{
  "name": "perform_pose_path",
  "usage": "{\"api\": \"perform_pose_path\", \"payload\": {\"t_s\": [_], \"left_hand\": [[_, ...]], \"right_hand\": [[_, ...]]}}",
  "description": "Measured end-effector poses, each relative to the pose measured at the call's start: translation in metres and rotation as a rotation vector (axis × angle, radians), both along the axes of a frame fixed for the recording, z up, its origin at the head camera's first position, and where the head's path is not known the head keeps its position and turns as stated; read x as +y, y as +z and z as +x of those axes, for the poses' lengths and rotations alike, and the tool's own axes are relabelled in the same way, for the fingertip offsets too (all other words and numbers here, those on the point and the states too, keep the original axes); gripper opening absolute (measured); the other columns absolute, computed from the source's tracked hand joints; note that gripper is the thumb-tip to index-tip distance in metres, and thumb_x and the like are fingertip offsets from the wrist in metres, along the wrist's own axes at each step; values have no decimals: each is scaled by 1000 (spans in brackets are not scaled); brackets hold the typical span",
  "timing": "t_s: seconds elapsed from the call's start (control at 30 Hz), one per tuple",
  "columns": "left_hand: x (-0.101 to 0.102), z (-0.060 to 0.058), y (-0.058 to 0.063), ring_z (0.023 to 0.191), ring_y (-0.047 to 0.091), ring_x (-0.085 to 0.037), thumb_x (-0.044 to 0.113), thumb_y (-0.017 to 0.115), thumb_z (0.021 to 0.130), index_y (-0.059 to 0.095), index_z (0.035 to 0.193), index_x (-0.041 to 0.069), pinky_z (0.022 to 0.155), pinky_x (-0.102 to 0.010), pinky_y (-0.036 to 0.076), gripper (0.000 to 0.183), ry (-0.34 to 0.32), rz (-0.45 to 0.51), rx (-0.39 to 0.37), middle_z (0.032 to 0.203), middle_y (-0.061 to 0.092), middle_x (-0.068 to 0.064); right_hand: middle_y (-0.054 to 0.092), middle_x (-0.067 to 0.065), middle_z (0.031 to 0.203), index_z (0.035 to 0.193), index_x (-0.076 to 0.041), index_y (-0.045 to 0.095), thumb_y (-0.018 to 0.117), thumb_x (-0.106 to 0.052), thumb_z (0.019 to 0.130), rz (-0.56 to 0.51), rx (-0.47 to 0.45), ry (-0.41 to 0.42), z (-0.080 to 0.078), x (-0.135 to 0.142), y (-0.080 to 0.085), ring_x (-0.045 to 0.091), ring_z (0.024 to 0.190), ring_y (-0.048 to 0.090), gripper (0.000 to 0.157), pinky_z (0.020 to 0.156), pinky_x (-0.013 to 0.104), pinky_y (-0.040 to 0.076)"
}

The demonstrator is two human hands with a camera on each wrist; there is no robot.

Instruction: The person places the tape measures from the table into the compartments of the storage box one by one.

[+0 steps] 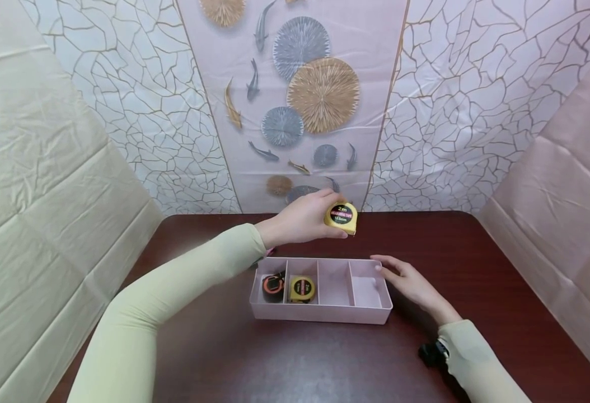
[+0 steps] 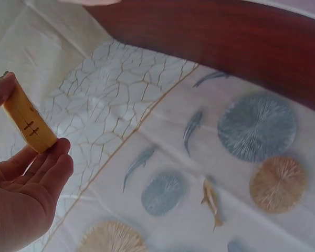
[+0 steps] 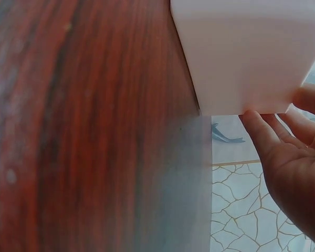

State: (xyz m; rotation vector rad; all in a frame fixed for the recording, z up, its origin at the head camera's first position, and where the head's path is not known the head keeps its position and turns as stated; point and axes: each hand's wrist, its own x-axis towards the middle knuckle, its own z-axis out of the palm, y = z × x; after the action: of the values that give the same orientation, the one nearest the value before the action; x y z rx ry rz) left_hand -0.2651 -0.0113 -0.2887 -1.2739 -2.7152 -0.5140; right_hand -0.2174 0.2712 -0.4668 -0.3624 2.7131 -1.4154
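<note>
My left hand (image 1: 307, 219) is raised over the far side of a pale pink divided box (image 1: 322, 314). Between thumb and fingertips it holds a yellow measuring tape (image 1: 342, 217), its round dark label facing my head; the tape's narrow edge shows in the left wrist view. At the box's far right corner my right hand (image 1: 413, 285) grips the rim, with fingers behind the back wall. An orange and black tape measure (image 1: 273, 286) lies in the leftmost compartment. Beside it, in the second one, sits another yellow measuring tape (image 1: 302, 289). The two right compartments hold nothing visible.
The box stands on a dark red-brown table (image 1: 295, 358). Behind its left end a small pink object (image 1: 271, 252) is mostly hidden by my left arm. Patterned cloth (image 1: 305, 140) hangs beyond the table, with plain cloth on both sides.
</note>
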Motion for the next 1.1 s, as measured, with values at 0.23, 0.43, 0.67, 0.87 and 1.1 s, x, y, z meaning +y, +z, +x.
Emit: {"api": "perform_pose_path", "payload": {"t_s": [0.23,0.43,0.67,0.87,1.1], "left_hand": [[3,1,-21,100,59,-11,46,79,85,58,136,10,85,-27,49,66,-10,-68,-23,126,60,-1],[4,5,-36,99,57,-11,46,81,83,60,135,11,84,-26,48,66,-26,-97,-34,121,61,1],[4,9,-50,96,58,-10,46,82,83,61,132,11,83,-25,48,64,-31,-129,-56,118,61,1],[2,11,-63,96,57,-9,47,81,83,61,133,11,84,-25,49,66,-35,-147,-103,117,60,1],[1,11,-79,96,57,-8,44,82,83,60,134,11,85,-23,49,64,-38,-168,-124,118,60,1]], "right_hand": [[52,19,146,144,-6,54,56,-31,105,-5,-9,-1,-1,0,1,39,140,38,47,112,63,28],[52,19,145,144,-8,54,56,-31,105,10,-9,-7,0,0,1,39,139,39,46,111,63,29],[52,19,145,144,-8,54,56,-33,105,12,-5,-12,0,1,0,39,139,41,47,111,62,30],[52,19,146,144,-7,54,56,-33,105,15,-7,-21,1,0,0,39,139,40,47,111,63,29],[53,18,144,143,-7,55,57,-31,104,-5,1,-15,0,1,-1,37,138,41,46,111,60,30]]}}
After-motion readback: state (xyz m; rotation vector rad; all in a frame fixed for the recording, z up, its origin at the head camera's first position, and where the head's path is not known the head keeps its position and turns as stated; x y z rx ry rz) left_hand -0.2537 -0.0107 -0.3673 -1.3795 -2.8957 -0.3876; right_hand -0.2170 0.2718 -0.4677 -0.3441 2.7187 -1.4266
